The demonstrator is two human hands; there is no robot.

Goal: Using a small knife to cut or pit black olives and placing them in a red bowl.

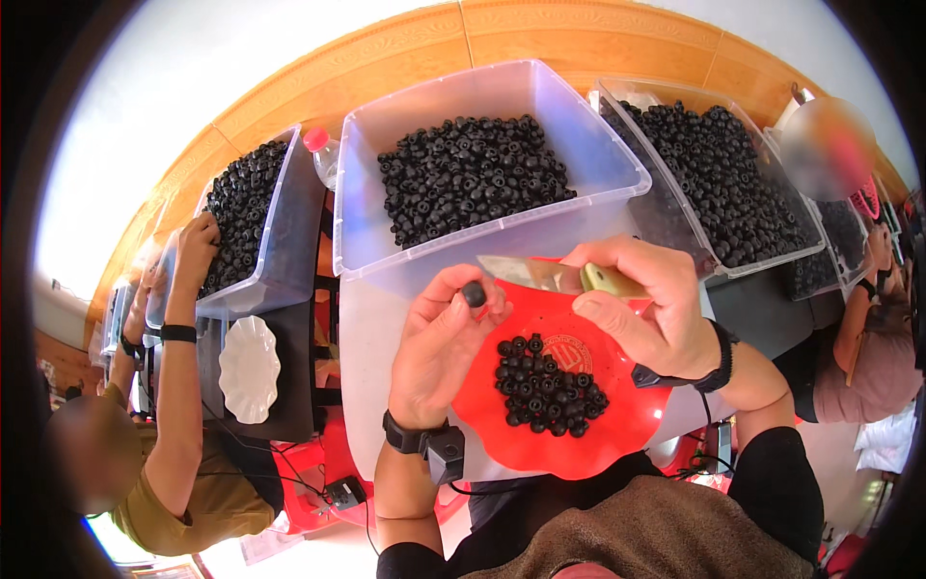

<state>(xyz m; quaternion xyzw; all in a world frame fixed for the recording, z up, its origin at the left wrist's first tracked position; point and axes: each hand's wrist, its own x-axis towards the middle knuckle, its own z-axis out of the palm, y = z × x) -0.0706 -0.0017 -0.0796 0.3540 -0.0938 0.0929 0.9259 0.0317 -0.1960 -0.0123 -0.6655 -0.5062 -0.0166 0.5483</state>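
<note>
Between the thumb and fingers of my left hand (436, 343) is pinched a small round black piece (474, 293). My right hand (661, 304) is closed around the yellow-green handle of a knife (533, 274), whose blade points left, its tip close to the pinched piece. I cannot tell whether blade and piece touch. Under both hands lies a red scalloped plate (482, 429), with a heap of black round pieces (545, 386) on it, several showing a hole. Behind the plate stands a clear plastic bin (617, 183) full of similar pieces.
More bins of black pieces stand at the left (275, 241) and right (762, 261). A white scalloped plate (249, 370) lies on the dark table at left. A red-capped bottle (323, 159) stands between bins. Co-workers sit on both sides, one reaching into the left bin.
</note>
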